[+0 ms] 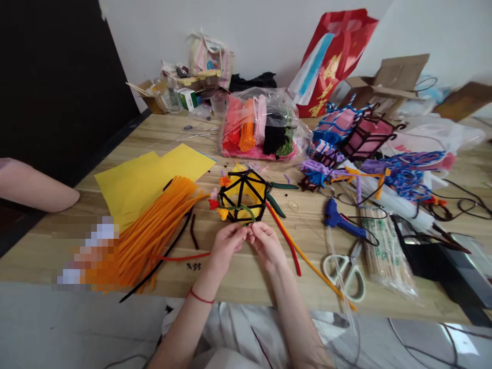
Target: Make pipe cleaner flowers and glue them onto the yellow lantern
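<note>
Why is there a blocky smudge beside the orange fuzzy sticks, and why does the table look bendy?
Head view: a blocky mosaic patch covers something left of the bundle of orange fuzzy pipe cleaners; the wide lens bows the edges of the light wooden table; lighting soft, shadows faint.

A pale wood-grain table (238,287) lies under the fingers (235,231) and runs well beyond them to a plain white wall (261,31); far to their left stands a black panel (57,77).
</note>
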`<state>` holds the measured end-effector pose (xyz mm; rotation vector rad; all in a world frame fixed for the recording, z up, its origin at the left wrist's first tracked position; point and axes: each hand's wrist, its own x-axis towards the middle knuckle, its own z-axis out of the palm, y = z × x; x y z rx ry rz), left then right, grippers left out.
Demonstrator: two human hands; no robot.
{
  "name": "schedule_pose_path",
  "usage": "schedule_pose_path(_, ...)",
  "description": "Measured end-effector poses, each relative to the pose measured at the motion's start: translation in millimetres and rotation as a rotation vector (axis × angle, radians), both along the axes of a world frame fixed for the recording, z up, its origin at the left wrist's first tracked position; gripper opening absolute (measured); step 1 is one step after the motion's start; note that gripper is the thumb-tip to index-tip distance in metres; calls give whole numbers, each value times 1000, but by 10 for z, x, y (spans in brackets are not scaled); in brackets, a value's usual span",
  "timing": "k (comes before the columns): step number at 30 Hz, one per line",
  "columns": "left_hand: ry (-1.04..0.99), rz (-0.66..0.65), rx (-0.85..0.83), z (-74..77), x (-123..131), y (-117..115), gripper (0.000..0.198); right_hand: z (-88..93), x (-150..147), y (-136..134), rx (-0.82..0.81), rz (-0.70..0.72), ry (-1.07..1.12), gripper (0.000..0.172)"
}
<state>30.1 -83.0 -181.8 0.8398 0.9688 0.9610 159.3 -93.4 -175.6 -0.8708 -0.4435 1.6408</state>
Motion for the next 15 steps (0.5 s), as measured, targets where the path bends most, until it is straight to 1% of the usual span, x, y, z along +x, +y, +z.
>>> schedule_pose_path(2, 5, -86, -29, -60, -70, 62, 26, -11, 10, 11, 13, -9, -14, 31)
schedule_pose_path(4, -1, -137, -39, -110, -115, 110, 27, -20, 10, 18, 25, -14, -20, 31)
schedule_pose_path(6, -23, -153, -31, -150, -131, 129, 31, -23, 3, 22, 39, -18, -17, 31)
schedule_pose_path(9, -75, -132, 0, -192, -120, 105, 31, -20, -12, 22, 66, -19, -13, 31)
schedule_pose_path(15, -150, -43, 54, -223, -84, 81, 26, -41, -22, 8, 90, 22, 3, 30)
